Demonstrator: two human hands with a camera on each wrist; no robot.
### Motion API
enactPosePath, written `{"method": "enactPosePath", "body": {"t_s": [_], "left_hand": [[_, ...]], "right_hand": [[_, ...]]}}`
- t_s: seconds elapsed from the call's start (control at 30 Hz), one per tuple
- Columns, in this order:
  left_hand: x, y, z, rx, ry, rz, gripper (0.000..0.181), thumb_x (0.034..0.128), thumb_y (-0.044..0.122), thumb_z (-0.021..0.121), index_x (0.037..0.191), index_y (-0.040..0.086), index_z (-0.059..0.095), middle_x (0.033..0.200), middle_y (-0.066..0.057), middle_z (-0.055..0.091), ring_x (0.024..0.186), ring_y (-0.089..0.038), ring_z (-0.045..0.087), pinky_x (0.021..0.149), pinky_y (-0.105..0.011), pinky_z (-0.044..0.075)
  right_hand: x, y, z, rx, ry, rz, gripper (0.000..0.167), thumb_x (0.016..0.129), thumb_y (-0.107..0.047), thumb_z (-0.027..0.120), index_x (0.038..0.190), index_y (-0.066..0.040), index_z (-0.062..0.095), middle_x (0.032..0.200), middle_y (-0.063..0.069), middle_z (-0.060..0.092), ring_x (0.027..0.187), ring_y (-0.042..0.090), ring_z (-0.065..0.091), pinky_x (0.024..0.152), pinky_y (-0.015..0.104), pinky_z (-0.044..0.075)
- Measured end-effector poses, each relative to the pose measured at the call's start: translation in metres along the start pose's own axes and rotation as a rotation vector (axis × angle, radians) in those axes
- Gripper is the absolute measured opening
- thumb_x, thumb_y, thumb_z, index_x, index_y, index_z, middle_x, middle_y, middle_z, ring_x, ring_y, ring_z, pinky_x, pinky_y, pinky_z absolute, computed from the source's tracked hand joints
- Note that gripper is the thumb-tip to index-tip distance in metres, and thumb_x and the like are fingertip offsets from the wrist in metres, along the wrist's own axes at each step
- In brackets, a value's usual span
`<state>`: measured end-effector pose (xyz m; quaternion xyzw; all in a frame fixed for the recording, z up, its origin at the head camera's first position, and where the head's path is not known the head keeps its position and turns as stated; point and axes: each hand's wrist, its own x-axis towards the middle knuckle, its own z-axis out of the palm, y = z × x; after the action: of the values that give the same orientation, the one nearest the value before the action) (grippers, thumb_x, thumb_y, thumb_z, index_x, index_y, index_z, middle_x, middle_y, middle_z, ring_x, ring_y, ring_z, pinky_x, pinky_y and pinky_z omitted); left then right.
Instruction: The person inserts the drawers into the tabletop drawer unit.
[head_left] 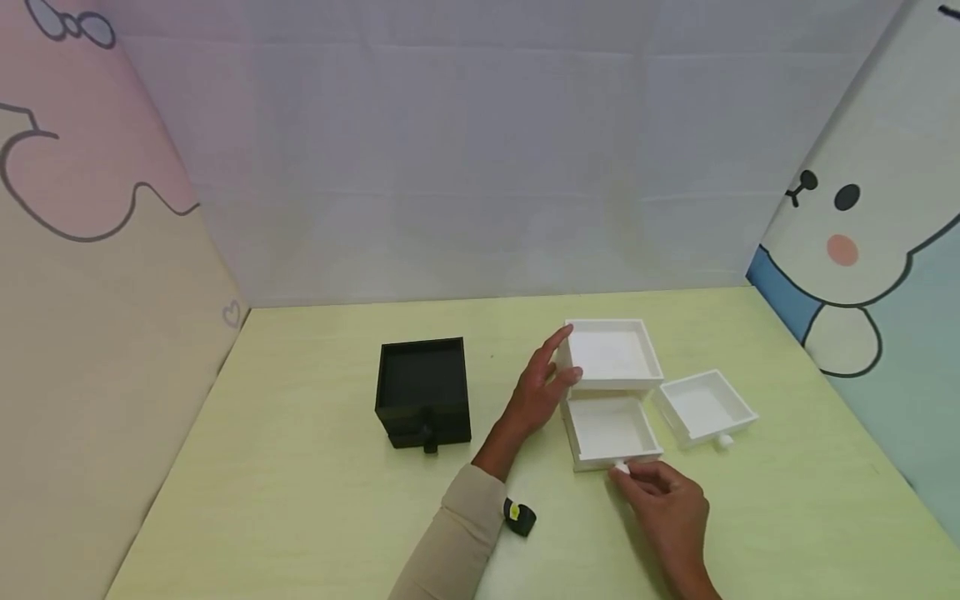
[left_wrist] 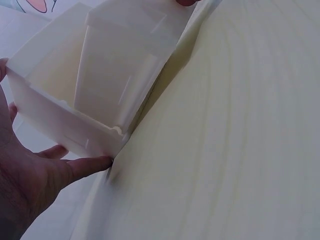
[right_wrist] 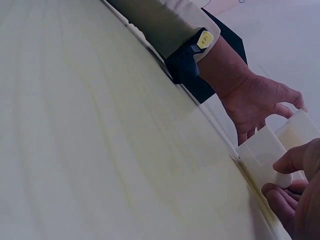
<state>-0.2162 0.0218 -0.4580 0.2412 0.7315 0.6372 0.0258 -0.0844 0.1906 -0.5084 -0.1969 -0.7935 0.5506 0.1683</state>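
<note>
I log these items by their place from one white, square, open-topped plastic-looking box, standing on the pale yellow-green wood-grained surface.

- Left hand: at the white box's left wall, grasping it with thumb and fingers spread along that side.
- Shallow white rectangular drawer: directly in front of the white box; I cannot tell how far its rear end sits inside.
- Right hand: in front of the white box, pinching the drawer's small round white knob.
- Second white drawer, knobbed: right of the white box, set askew.
- Black square open-topped box with a front knob: well left of the white box.
- Black wrist-worn device, yellow label: front-left of the white box, at the left sleeve's cuff.
</note>
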Motion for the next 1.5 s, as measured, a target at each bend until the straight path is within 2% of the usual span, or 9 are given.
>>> {"method": "enactPosePath", "body": {"t_s": [0.23, 0.43, 0.67, 0.8, 0.93, 1.07, 1.2, 1.33, 1.5], "left_hand": [[-0.001, 0.0, 0.0, -0.001, 0.011, -0.003, 0.063, 0.0953, 0.026, 0.052, 0.155, 0.014, 0.034, 0.158, -0.016, 0.032, 0.142, -0.039, 0.034, 0.111, -0.055, 0.032], [0.0, 0.0, 0.0, -0.004, 0.0, 0.017, 0.062, 0.0974, 0.027, 0.051, 0.155, 0.013, 0.033, 0.157, -0.016, 0.032, 0.143, -0.038, 0.033, 0.111, -0.056, 0.032], [0.001, -0.001, 0.001, 0.0, 0.018, 0.001, 0.063, 0.0945, 0.024, 0.052, 0.154, 0.012, 0.036, 0.157, -0.015, 0.033, 0.142, -0.038, 0.034, 0.111, -0.054, 0.032], [0.005, -0.02, 0.004, -0.003, 0.029, -0.008, 0.063, 0.0949, 0.027, 0.054, 0.155, 0.02, 0.036, 0.157, -0.012, 0.033, 0.142, -0.037, 0.035, 0.112, -0.053, 0.033], [0.011, -0.041, 0.008, 0.013, 0.038, -0.018, 0.062, 0.0959, 0.035, 0.054, 0.155, 0.035, 0.034, 0.158, -0.003, 0.033, 0.14, -0.03, 0.039, 0.109, -0.051, 0.036], [0.011, -0.045, 0.009, 0.018, 0.044, -0.026, 0.061, 0.0957, 0.041, 0.054, 0.153, 0.044, 0.034, 0.157, 0.003, 0.034, 0.137, -0.028, 0.042, 0.104, -0.05, 0.041], [0.011, -0.045, 0.009, 0.018, 0.039, -0.024, 0.06, 0.0953, 0.044, 0.053, 0.152, 0.046, 0.033, 0.157, 0.006, 0.033, 0.138, -0.025, 0.04, 0.106, -0.049, 0.039], [0.012, -0.046, 0.009, 0.025, 0.033, -0.018, 0.061, 0.0958, 0.041, 0.053, 0.153, 0.044, 0.032, 0.159, 0.006, 0.031, 0.141, -0.022, 0.036, 0.109, -0.048, 0.036], [0.011, -0.043, 0.008, 0.012, 0.02, -0.012, 0.063, 0.0969, 0.033, 0.053, 0.156, 0.032, 0.031, 0.16, -0.003, 0.029, 0.145, -0.031, 0.032, 0.112, -0.052, 0.032]], "right_hand": [[0.0, 0.001, 0.0, 0.01, 0.015, 0.0, 0.019, 0.072, -0.003, 0.088, 0.084, 0.003, 0.075, 0.079, 0.003, 0.075, 0.063, -0.002, 0.068, 0.057, 0.013, 0.05], [0.001, 0.001, 0.002, 0.01, 0.014, -0.013, 0.019, 0.072, -0.002, 0.088, 0.084, 0.004, 0.075, 0.078, 0.004, 0.075, 0.062, -0.002, 0.068, 0.058, 0.013, 0.05], [0.002, 0.003, 0.004, -0.007, -0.002, 0.006, 0.018, 0.072, -0.003, 0.088, 0.084, 0.002, 0.075, 0.076, 0.002, 0.075, 0.061, -0.002, 0.067, 0.058, 0.013, 0.049], [0.002, 0.004, 0.004, -0.005, -0.021, 0.027, 0.02, 0.073, -0.005, 0.088, 0.085, 0.003, 0.074, 0.077, 0.003, 0.075, 0.062, -0.001, 0.068, 0.058, 0.014, 0.049], [0.003, 0.005, 0.005, 0.012, -0.045, 0.032, 0.021, 0.074, -0.005, 0.087, 0.088, 0.004, 0.073, 0.08, 0.007, 0.075, 0.064, 0.0, 0.069, 0.059, 0.015, 0.051], [0.003, 0.005, 0.006, 0.026, -0.063, 0.03, 0.024, 0.075, -0.004, 0.086, 0.091, 0.005, 0.072, 0.081, 0.011, 0.075, 0.066, 0.001, 0.069, 0.06, 0.016, 0.052], [0.004, 0.005, 0.007, 0.03, -0.064, 0.03, 0.024, 0.075, -0.002, 0.085, 0.094, 0.005, 0.072, 0.082, 0.012, 0.075, 0.067, 0.001, 0.069, 0.06, 0.016, 0.053], [0.004, 0.005, 0.007, 0.054, -0.066, 0.038, 0.024, 0.076, 0.0, 0.085, 0.095, 0.007, 0.071, 0.082, 0.013, 0.074, 0.067, 0.001, 0.069, 0.061, 0.017, 0.053], [0.006, 0.006, 0.007, 0.094, -0.074, 0.061, 0.029, 0.075, -0.001, 0.085, 0.097, 0.01, 0.07, 0.082, 0.01, 0.075, 0.067, 0.001, 0.069, 0.061, 0.016, 0.053]]}}
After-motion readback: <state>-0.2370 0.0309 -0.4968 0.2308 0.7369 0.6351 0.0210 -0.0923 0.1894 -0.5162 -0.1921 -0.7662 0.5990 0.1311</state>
